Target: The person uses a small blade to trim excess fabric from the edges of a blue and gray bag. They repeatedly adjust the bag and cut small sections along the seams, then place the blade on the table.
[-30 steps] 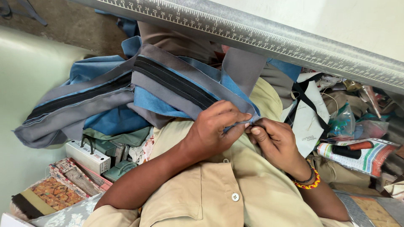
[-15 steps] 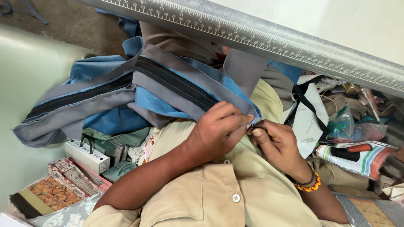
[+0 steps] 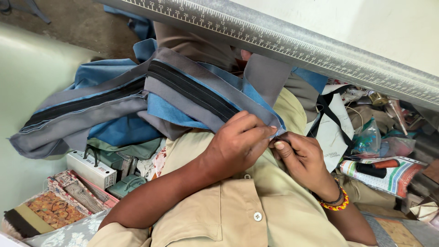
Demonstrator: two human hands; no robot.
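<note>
Centrally, left hand (image 3: 238, 144) and right hand (image 3: 304, 158) pinch shut on the end of the grey-and-blue zipper panel (image 3: 192, 91), draped over the lap below the steel ruler (image 3: 283, 43); likely fitting the slider, needing fine alignment.

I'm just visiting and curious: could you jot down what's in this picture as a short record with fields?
Left hand: left hand pinches the end of the grey and blue fabric piece
Right hand: right hand, beaded bracelet on wrist, fingertips at the same end
Fabric detail: black zipper along it
Above: metal ruler
Lower left: small white box
</note>
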